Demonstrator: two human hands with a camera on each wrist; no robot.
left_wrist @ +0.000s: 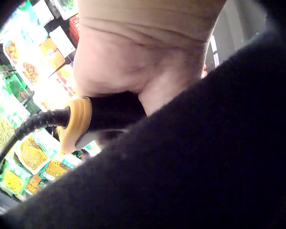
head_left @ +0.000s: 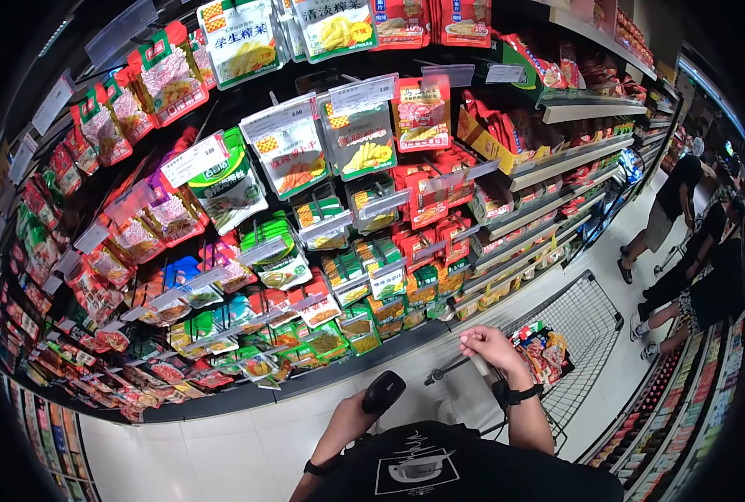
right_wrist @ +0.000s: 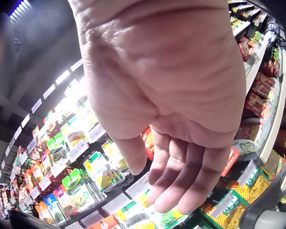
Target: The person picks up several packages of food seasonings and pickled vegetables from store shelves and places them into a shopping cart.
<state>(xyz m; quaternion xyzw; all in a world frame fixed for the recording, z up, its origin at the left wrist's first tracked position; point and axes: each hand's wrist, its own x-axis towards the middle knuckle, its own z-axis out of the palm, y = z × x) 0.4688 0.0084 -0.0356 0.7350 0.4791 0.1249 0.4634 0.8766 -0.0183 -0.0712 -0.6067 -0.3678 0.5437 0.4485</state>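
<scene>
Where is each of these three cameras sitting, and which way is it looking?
Head: worn on the person's head, facing forward and down at hanging packets and a cart; shows both forearms, left hand, right hand and black shirt.
Left wrist: on that wrist, facing the left hand gripping a black device; dark material hides much.
Right wrist: on that wrist, facing the right palm and loosely bent fingers, packets beyond.
Shared: head and right-wrist views both show the right hand and packets.

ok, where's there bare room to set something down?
Bare: the floor between the shelf base and left hand, and the mesh cart beyond its packets. Crowded: rows of hanging pouches, packed side by side.
</scene>
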